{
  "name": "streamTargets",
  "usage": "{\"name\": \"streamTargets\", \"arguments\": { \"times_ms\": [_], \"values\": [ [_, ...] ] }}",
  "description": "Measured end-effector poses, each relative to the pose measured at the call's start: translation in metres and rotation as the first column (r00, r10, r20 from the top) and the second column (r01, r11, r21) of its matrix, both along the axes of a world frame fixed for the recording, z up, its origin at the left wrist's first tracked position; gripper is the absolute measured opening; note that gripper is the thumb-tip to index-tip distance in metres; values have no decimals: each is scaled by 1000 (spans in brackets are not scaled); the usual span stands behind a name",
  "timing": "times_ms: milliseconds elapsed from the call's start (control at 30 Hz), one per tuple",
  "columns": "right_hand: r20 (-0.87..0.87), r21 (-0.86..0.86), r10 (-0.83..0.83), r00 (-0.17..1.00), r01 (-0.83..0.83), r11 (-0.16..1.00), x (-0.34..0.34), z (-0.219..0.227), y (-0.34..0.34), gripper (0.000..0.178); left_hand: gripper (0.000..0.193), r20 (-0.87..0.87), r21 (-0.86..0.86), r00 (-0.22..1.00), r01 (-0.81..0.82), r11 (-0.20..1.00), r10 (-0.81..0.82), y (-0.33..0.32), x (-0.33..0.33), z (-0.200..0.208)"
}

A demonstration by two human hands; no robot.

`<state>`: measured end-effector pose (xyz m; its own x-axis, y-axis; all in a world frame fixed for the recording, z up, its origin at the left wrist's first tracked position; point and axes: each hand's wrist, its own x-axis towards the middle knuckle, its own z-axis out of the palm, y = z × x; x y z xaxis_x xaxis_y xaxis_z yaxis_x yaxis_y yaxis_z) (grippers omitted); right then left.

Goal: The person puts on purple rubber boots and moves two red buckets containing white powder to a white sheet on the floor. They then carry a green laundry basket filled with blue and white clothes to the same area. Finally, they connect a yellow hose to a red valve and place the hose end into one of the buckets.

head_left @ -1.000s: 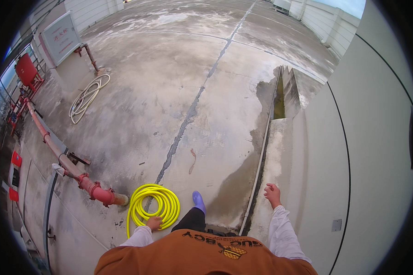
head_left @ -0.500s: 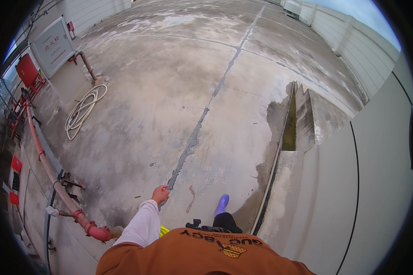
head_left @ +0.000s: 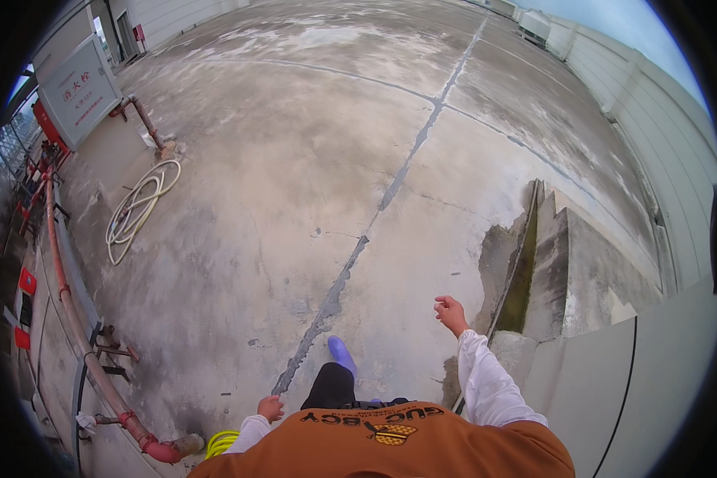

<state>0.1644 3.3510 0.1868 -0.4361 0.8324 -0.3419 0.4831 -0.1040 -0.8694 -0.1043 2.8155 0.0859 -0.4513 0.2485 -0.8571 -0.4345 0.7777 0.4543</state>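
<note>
My left hand [head_left: 270, 409] hangs low beside my waist, fingers loosely curled in, nothing visible in it. Next to that forearm lies a bright yellow-green coil of hose [head_left: 221, 443], partly covered by my sleeve and body. Out in front on the right, my right hand [head_left: 452, 315] swings over the concrete floor, its fingers bent but apart and holding nothing. A lavender rubber boot [head_left: 342, 353] is planted ahead of me, beside a grey patched seam [head_left: 327, 307]. Only a sliver of the other boot shows at my waist.
At left a red pipe [head_left: 80, 331] runs along the floor on brackets. A pale coiled hose [head_left: 139, 213] lies near a white cabinet [head_left: 80, 92]. To the right are an open drain channel [head_left: 521, 283], a concrete ledge [head_left: 597, 263] and a pale wall panel [head_left: 653, 382].
I have stepped forward and the other foot now leads. My right hand has come into view in front, while my left hand has swung back toward my waist.
</note>
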Motion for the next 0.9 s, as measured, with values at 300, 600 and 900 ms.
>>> {"name": "streamTargets", "arguments": {
  "times_ms": [300,600,900],
  "values": [
    [127,-157,286,950,-265,951,-140,-20,77,27,47,-64,10,988,-138,990,138,176,-209,-22],
    [686,-447,380,620,-53,893,-123,-27,152,27,46,-222,325,967,-49,944,127,476,-398,65],
    [447,-149,191,874,-138,979,-447,-65,473,23,49,-28,66,964,-263,963,265,520,-466,23]
  ]
}}
